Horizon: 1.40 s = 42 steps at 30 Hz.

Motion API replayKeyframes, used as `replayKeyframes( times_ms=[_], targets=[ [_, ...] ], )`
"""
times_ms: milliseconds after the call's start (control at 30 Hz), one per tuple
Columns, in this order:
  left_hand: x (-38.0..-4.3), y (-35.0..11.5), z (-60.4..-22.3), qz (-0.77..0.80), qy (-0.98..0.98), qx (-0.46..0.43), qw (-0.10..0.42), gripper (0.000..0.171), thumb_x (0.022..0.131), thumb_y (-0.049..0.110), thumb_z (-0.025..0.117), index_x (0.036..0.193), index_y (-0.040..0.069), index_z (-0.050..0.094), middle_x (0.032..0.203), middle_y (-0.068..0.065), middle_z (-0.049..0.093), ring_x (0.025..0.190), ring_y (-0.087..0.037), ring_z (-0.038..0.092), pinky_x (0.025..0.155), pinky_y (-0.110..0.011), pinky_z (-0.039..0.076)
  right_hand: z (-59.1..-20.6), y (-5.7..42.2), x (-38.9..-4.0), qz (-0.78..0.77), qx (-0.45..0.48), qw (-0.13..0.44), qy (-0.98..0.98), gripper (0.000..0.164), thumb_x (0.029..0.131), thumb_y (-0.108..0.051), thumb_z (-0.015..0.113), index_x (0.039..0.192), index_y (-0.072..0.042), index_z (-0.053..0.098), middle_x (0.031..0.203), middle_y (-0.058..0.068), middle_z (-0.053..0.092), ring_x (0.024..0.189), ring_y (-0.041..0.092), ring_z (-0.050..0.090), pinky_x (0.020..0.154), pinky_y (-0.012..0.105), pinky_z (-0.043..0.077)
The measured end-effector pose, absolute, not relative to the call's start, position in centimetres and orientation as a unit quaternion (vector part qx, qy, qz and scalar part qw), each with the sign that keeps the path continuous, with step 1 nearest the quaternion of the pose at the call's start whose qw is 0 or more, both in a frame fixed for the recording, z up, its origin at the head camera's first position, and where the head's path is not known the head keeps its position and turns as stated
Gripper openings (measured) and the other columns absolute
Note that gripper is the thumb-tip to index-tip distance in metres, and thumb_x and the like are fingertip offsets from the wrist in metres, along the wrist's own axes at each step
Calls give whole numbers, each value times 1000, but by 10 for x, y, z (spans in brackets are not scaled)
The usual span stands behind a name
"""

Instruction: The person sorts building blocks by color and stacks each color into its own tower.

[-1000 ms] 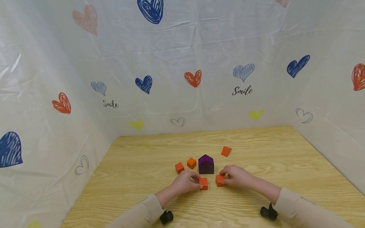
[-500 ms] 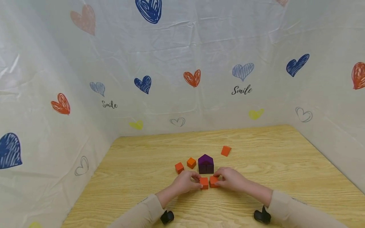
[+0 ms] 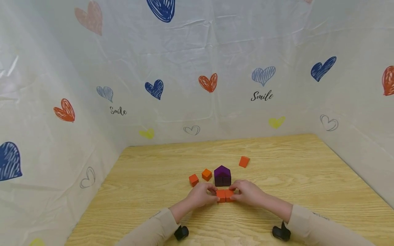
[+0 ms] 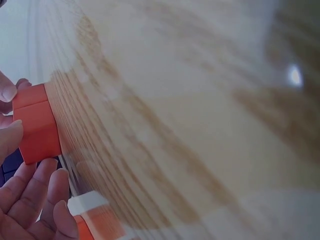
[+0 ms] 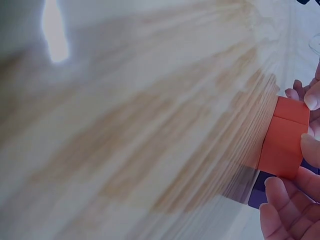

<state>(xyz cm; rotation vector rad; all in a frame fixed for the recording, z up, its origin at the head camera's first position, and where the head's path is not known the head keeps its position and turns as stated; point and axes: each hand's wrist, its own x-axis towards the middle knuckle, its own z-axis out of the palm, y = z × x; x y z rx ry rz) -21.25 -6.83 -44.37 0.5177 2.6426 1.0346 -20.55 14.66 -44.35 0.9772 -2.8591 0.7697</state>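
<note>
Two red-orange cubes lie side by side on the wooden table in the head view, their faces meeting at a thin seam. My left hand (image 3: pixel 200 196) pinches the left cube (image 3: pixel 220 196) between thumb and fingers. From the other side, my right hand (image 3: pixel 248 193) pinches the right cube (image 3: pixel 229 195). In the right wrist view the pair forms one red-orange bar (image 5: pixel 284 139), with fingers at both ends. Just behind the pair stand dark purple cubes (image 3: pixel 222 181), topped by a purple triangular roof block (image 3: pixel 222 170).
Left of the purple stack sit an orange cube (image 3: pixel 207 174) and a red-orange cube (image 3: pixel 193 180). Farther back on the right lies another red-orange block (image 3: pixel 244 161). A white heart-printed sheet (image 3: pixel 172 112) rises behind the table (image 3: pixel 160 164) and on both sides.
My right hand has moved left with its cube, closing the gap until it meets the cube in my left hand. The left hand has stayed nearly still.
</note>
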Motion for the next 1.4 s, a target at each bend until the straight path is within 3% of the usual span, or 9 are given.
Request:
replayKeyframes(
  times_ms=[867, 1167, 1400],
  targets=[
    [-211, -69, -440, 355, 907, 192, 123, 26, 75, 21, 76, 96, 7, 68, 83, 1, 66, 70, -8, 54, 59, -22, 44, -442, 145, -204, 284, 287, 0, -915, 22, 76, -15, 73, 93, -2, 69, 86, 6, 67, 65, 3, 52, 57, 20, 44],
    [-212, -71, -438, 345, 911, 195, 115, 33, 76, 26, 74, 102, 6, 68, 84, 3, 66, 74, -8, 58, 62, -23, 46, -439, 145, -202, 296, 273, -13, -915, 23, 77, -17, 73, 94, -2, 69, 75, -3, 63, 60, 0, 47, 54, 19, 40],
    [-228, -89, -419, 380, 906, 179, 55, 30, 82, 23, 68, 105, 4, 66, 98, -7, 66, 65, -9, 50, 55, -22, 43, -438, 147, -201, 302, 273, -23, -913, 24, 78, -17, 72, 95, -2, 68, 71, -6, 60, 59, -1, 47, 53, 19, 40]
  ],
)
